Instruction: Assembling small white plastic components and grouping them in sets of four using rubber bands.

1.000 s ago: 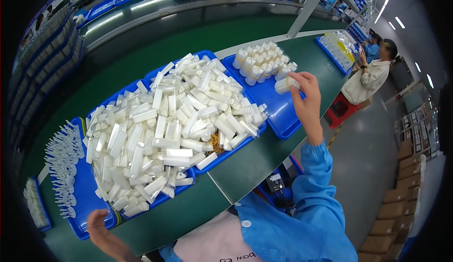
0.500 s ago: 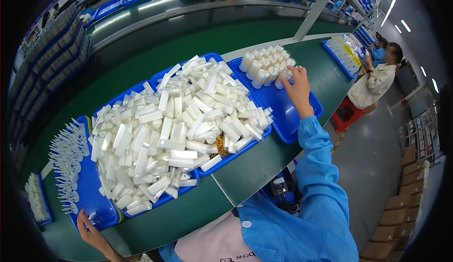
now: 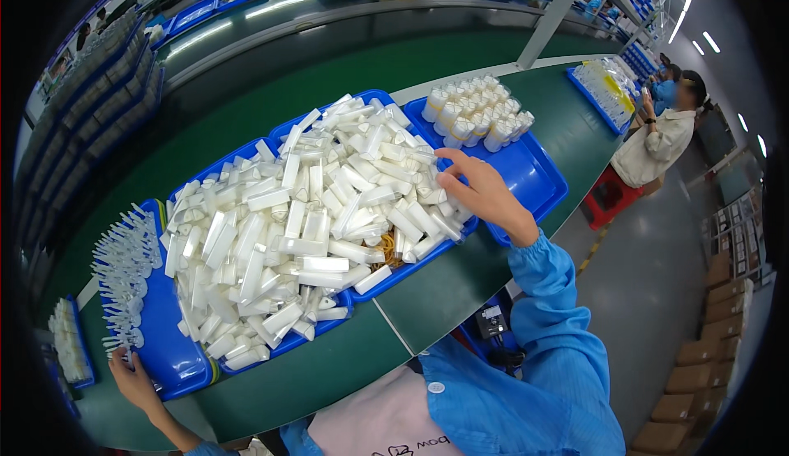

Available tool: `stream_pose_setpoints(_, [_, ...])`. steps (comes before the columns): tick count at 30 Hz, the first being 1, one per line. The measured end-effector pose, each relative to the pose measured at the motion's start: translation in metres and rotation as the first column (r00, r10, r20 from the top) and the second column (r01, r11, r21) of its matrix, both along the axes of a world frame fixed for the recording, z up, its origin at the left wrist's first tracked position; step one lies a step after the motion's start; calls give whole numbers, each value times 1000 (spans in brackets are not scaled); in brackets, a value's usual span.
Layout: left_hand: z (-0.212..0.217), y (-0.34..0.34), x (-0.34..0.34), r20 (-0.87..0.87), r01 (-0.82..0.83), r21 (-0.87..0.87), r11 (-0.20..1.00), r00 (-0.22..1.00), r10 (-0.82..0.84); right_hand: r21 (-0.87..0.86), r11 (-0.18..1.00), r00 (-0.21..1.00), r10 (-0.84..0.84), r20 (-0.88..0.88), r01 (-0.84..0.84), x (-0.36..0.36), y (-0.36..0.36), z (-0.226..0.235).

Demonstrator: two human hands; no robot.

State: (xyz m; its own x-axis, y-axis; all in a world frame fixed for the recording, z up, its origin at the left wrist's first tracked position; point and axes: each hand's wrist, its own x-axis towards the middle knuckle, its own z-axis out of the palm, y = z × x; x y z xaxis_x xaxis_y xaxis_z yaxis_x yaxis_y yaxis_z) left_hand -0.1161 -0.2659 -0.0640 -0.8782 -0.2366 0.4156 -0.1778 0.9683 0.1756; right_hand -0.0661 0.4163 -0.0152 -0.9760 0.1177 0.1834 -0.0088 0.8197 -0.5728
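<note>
white tubes [image 3: 329, 209] jumbled, axes pointing every way

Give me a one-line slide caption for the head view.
Right hand reaches into heaped white tubes in blue trays; left hand touches the pump-part tray.

Single head-worn fisheye view, looking steeply down.
It faces forward over the long green workbench [image 3: 460, 292], close above blue plastic trays [image 3: 538, 181]; straight edges bend toward the dark rim.
</note>
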Motion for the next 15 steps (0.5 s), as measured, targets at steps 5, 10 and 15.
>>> stream_pose_setpoints(5, [5,12,11,-191,63,145,987,981,-35,-66,998,994,-5,-110,-2,10,-27,2])
stream_pose_setpoints(10, [13,57,40,-420,212,550,808,906,47,187,974,964,-76,-254,126,27,-61,-14])
stream_pose_setpoints(15, [22,96,60,-471,259,643,721,876,106,179,974,919,-59,-389,139,44,-85,-28])
